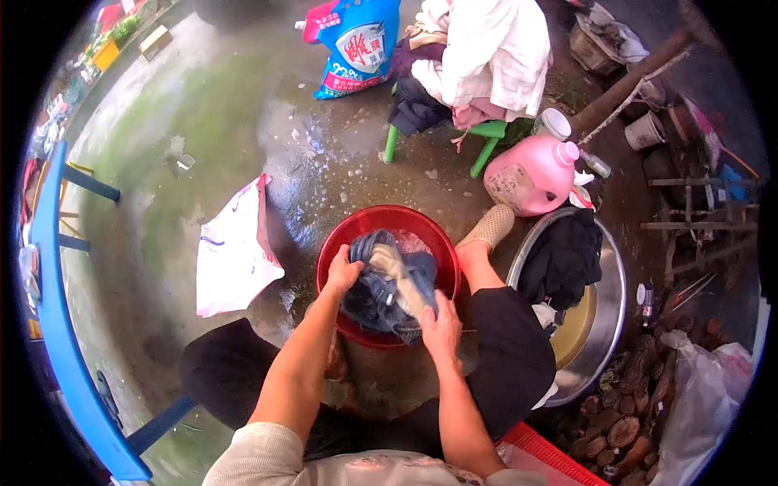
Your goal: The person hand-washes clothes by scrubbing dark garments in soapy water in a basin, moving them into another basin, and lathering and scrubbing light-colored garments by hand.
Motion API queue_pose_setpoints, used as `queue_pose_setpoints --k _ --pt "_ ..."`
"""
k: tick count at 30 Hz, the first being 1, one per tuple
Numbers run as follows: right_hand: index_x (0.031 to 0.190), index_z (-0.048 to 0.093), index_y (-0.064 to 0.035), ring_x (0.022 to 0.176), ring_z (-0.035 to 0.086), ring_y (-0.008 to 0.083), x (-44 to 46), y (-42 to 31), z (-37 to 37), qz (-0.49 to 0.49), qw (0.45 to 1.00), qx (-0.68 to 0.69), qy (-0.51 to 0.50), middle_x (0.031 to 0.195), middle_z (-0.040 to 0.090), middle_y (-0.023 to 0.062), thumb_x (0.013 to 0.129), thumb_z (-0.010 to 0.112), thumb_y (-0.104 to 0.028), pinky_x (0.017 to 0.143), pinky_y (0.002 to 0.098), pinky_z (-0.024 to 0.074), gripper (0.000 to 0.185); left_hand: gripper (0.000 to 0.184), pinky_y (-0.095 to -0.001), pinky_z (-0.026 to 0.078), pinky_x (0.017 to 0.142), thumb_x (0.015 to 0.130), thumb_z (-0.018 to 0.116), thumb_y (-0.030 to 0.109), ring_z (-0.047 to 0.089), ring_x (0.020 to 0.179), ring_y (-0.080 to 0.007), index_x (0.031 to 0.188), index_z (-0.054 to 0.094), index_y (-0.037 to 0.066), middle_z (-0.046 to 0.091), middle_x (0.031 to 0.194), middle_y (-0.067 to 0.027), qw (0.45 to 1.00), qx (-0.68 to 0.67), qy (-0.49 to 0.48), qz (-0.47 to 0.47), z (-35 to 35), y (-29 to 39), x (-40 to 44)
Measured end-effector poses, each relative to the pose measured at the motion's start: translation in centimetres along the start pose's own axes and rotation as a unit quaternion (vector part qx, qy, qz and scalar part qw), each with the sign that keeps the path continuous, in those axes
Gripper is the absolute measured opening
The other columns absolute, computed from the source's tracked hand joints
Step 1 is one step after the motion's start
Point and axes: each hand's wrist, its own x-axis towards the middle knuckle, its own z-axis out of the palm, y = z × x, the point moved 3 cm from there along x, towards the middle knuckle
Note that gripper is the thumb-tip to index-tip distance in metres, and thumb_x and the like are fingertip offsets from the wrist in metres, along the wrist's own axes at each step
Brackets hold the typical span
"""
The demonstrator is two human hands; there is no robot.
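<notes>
A wet blue garment (369, 296) with a beige part lies bunched in a red basin (444, 251) between my knees. My left hand (344, 271) has its fingers closed on the cloth at the basin's left side. At the lower right, my right hand (442, 324) grips the beige end of the same garment, slightly smeared by motion. The beige strip stretches diagonally between the two hands. Some whitish suds (412, 241) show at the back of the basin, and the garment hides most of the bottom.
A metal basin (614, 324) with dark clothes (562, 259) stands at right, beside a pink jug (531, 174). Behind are a green stool (489, 134) piled with laundry (498, 57) and a blue detergent bag (356, 49). A white bag (235, 251) lies left, near a blue frame (61, 324).
</notes>
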Motion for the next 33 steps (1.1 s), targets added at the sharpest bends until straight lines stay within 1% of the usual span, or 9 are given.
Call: queue_pose_setpoints --k 2,5,14,19,21,25,27,30,33 --pt "0.126 0.051 0.0002 0.111 0.056 0.0395 1.1 0.7 -0.4 -0.006 0.997 0.031 0.064 0.120 0.057 0.0257 0.088 0.053 -0.021 0.093 0.0443 0.0447 0.044 0.044 -0.0369 0.047 0.084 0.073 0.062 0.013 0.064 0.094 -0.0290 0.117 0.056 0.011 0.066 0.095 -0.0177 0.998 -0.033 0.036 0.045 -1.4 0.6 -1.5" --pt "0.125 0.052 -0.0010 0.108 0.059 0.0383 2.6 -1.0 -5.3 0.087 0.986 0.092 0.108 0.116 0.060 0.0247 0.089 0.050 -0.017 0.091 0.0420 0.0453 0.039 0.042 -0.0270 0.046 0.077 0.072 0.057 -0.004 0.059 0.083 -0.0154 0.114 0.056 0.001 0.062 0.090 -0.0049 0.991 -0.063 0.064 0.100 -2.0 9.8 -7.0" --pt "0.122 0.051 0.0025 0.100 0.052 0.0135 3.1 -8.9 -14.8 -0.112 0.939 0.257 0.198 0.112 0.057 0.0057 0.092 0.049 -0.007 0.093 0.0276 0.0400 0.032 0.038 -0.0239 0.043 0.077 0.074 0.057 -0.001 0.054 0.085 -0.0112 0.113 0.057 -0.003 0.061 0.092 -0.0031 0.967 -0.087 0.025 0.240 -8.3 26.1 -17.9" --pt "0.128 0.044 0.0015 0.111 0.048 0.0184 1.9 -12.6 -15.9 -0.148 0.925 0.339 0.085 0.122 0.051 0.0094 0.092 0.050 -0.010 0.100 0.0302 0.0345 0.038 0.039 -0.0243 0.042 0.084 0.077 0.056 -0.005 0.054 0.093 -0.0114 0.116 0.056 -0.004 0.060 0.098 -0.0026 0.944 -0.124 0.019 0.305 -10.3 30.6 -21.1" --pt "0.133 0.037 -0.0022 0.105 0.050 0.0167 1.5 -11.8 -14.2 -0.163 0.936 0.310 0.020 0.120 0.051 0.0092 0.093 0.053 -0.018 0.089 0.0290 0.0421 0.046 0.041 -0.0256 0.042 0.088 0.075 0.054 -0.007 0.055 0.097 -0.0125 0.116 0.056 -0.004 0.060 0.101 -0.0037 0.949 -0.107 0.005 0.297 -10.0 29.9 -21.6" --pt "0.132 0.043 -0.0171 0.073 0.051 0.0070 0.4 -6.8 -6.5 0.070 0.874 0.451 -0.166 0.100 0.052 0.0024 0.090 0.053 -0.050 0.053 0.0202 0.0416 0.055 0.047 -0.0374 0.047 0.091 0.068 0.054 -0.006 0.059 0.104 -0.0307 0.113 0.060 0.006 0.062 0.107 -0.0141 0.940 0.014 -0.014 0.339 -3.8 20.1 -20.4" --pt "0.132 0.045 -0.0143 0.078 0.055 0.0116 -0.6 -3.3 -2.4 0.188 0.849 0.452 -0.200 0.102 0.056 0.0031 0.086 0.060 -0.053 0.063 0.0263 0.0468 0.062 0.050 -0.0380 0.045 0.094 0.065 0.054 -0.007 0.056 0.107 -0.0323 0.113 0.060 0.006 0.060 0.106 -0.0153 0.934 0.106 -0.014 0.341 -0.4 15.4 -21.7" --pt "0.107 0.058 -0.0016 0.085 0.057 0.0249 -1.4 3.0 4.3 0.259 0.852 0.432 -0.145 0.101 0.061 0.0064 0.076 0.073 -0.034 0.080 0.0400 0.0460 0.047 0.044 -0.0404 0.046 0.090 0.070 0.060 0.002 0.055 0.103 -0.0356 0.113 0.061 0.008 0.059 0.101 -0.0152 0.941 0.155 -0.129 0.271 1.8 12.5 -24.1" --pt "0.091 0.060 -0.0006 0.083 0.056 0.0238 -1.3 3.6 3.4 0.387 0.835 0.386 -0.055 0.092 0.061 0.0084 0.067 0.069 -0.017 0.078 0.0369 0.0448 0.031 0.040 -0.0376 0.046 0.090 0.072 0.062 0.005 0.058 0.102 -0.0317 0.113 0.062 0.006 0.060 0.104 -0.0147 0.953 0.107 -0.145 0.243 1.3 10.9 -22.2"
